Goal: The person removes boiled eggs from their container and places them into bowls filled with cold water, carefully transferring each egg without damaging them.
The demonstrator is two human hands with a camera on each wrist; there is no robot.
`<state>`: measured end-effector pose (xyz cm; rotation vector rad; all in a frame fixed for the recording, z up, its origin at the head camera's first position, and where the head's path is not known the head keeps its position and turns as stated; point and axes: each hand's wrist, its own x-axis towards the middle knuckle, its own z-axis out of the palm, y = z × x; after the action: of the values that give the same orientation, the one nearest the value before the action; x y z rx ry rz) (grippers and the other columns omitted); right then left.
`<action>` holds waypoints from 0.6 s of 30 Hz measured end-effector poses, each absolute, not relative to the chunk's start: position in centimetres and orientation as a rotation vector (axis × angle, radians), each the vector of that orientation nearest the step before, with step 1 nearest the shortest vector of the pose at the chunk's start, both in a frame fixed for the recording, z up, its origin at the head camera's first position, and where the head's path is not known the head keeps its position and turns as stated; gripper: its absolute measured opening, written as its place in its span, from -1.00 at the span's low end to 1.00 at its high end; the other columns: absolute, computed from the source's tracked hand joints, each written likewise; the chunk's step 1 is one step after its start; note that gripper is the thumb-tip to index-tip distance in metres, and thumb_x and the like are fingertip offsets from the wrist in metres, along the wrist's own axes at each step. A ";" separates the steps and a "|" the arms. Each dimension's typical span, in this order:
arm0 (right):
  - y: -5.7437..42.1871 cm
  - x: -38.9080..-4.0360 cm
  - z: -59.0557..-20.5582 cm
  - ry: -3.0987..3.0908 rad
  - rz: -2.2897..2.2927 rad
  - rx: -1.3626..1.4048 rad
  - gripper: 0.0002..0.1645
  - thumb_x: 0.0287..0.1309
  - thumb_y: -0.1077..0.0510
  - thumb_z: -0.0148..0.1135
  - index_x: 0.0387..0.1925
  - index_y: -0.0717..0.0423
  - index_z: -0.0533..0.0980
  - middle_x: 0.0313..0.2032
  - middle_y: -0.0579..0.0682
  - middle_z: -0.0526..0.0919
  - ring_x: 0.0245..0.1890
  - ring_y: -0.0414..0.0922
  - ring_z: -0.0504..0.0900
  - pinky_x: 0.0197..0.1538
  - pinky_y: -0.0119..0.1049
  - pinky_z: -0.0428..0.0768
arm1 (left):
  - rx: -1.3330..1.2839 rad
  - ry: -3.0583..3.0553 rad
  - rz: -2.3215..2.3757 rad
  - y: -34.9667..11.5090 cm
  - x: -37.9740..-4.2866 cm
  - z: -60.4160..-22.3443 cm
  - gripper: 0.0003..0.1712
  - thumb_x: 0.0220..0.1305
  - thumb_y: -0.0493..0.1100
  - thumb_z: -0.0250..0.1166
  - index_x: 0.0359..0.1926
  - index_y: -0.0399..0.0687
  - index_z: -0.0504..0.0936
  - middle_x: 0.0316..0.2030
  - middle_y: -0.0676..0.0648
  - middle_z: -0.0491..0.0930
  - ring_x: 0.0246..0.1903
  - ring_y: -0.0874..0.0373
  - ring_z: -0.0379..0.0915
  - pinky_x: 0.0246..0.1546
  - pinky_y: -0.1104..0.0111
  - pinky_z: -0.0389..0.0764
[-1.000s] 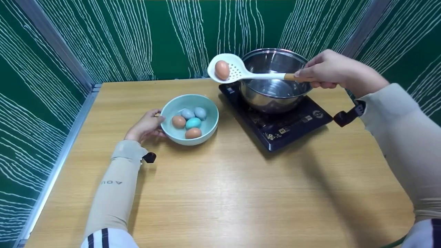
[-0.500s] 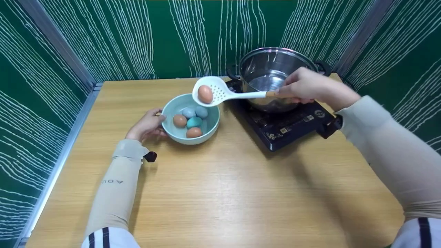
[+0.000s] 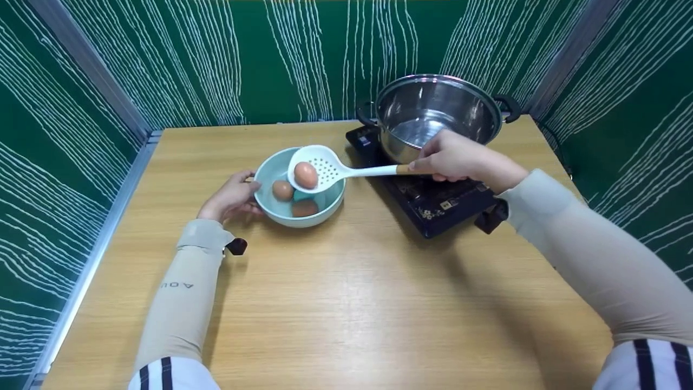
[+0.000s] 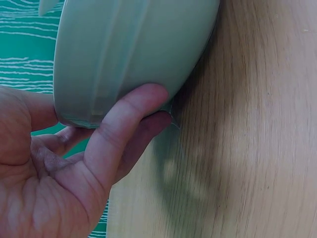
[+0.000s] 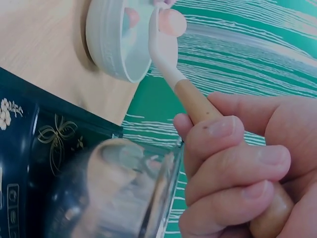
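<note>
My right hand (image 3: 452, 156) grips the wooden handle (image 5: 197, 101) of a white slotted spoon (image 3: 330, 169), fingers wrapped round it. A brown egg (image 3: 306, 175) lies in the spoon's perforated head, which is over the pale green bowl (image 3: 337, 203). My left hand (image 3: 230, 196) holds that bowl at its left side; in the left wrist view, fingers (image 4: 121, 124) press its outer wall and underside. Inside the bowl are two more brown eggs, one brown egg (image 3: 282, 190) at the left and another (image 3: 305, 208) at the front. A turquoise egg there is mostly covered by the spoon.
A steel pot (image 3: 433, 116) with black handles stands on a black induction cooker (image 3: 433, 203) at the back right, close under my right hand. The wooden table (image 3: 346, 292) is bounded by green walls (image 3: 184, 65) with white lines.
My right hand has brought the spoon with its egg left and nearer, from beside the pot to over the bowl. The spoon now hides the blue eggs. The left hand and bowl stay nearly still.
</note>
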<state>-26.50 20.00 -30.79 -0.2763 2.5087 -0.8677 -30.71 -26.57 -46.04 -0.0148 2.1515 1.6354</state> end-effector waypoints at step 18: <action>17.4 -26.0 -32.8 2.561 -0.770 -0.307 -0.72 0.56 0.03 0.29 -0.15 0.18 0.72 -0.59 -0.13 0.48 -0.59 -0.18 0.42 -0.53 -0.38 0.35 | -0.038 2.159 1.634 -26.5 -30.8 -46.1 -0.43 0.77 -0.17 -0.13 0.65 -0.22 0.17 0.27 -0.43 0.51 -0.17 0.03 0.73 -0.15 0.28 0.87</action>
<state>-26.00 17.37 -32.81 -0.3067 2.5613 -0.7696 -30.75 -26.55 -46.12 -0.0376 2.1589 1.6336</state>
